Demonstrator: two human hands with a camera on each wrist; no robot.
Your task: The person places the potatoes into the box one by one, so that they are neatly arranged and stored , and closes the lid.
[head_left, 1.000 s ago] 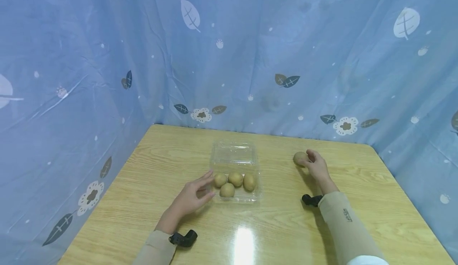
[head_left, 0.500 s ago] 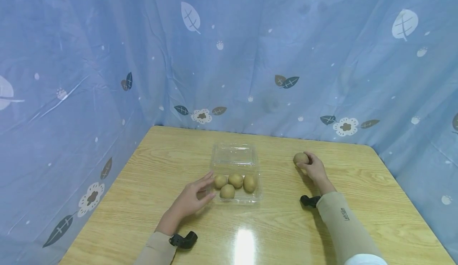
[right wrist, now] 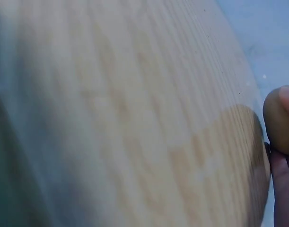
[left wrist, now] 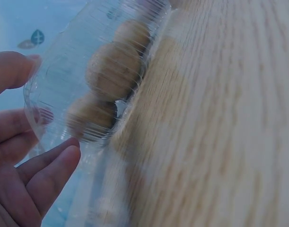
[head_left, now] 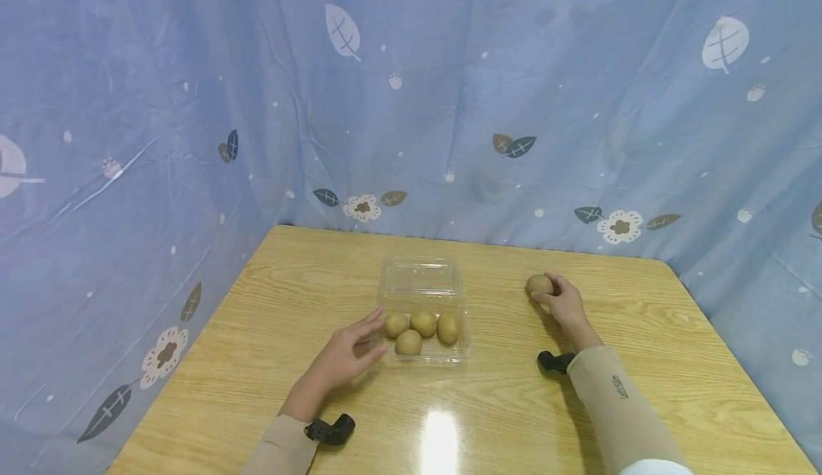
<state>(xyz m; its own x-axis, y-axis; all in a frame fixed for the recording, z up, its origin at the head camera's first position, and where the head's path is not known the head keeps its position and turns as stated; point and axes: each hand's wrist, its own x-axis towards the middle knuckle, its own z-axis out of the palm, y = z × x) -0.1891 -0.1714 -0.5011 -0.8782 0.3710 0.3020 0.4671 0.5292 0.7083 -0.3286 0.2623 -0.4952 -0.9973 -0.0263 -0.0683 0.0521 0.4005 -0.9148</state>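
Note:
A clear plastic clamshell box [head_left: 464, 352] lies with its lid folded back, and several brown, egg-shaped kiwis [head_left: 423, 322] sit in its base. My left hand [head_left: 342, 354] is at the box's left side, fingertips and thumb spread along the rim. In the left wrist view those fingers [left wrist: 52, 177] lie loosely against the clear wall, with kiwis behind the plastic. To the right of the box, my right hand [head_left: 566, 305] pinches a single kiwi [head_left: 538, 284] between thumb and fingers. Part of that kiwi [right wrist: 278, 124] shows at the edge of the right wrist view.
Box and hands are on a light wood table [head_left: 501, 411] whose back edge meets a blue patterned curtain [head_left: 411, 140]. The raised clear lid [head_left: 420, 273] stands behind the kiwis. Each wrist carries a black camera [head_left: 330, 430].
My right hand has shifted slightly left, its fingers settling around the lone kiwi, which stays in place. My left hand and the box hold still.

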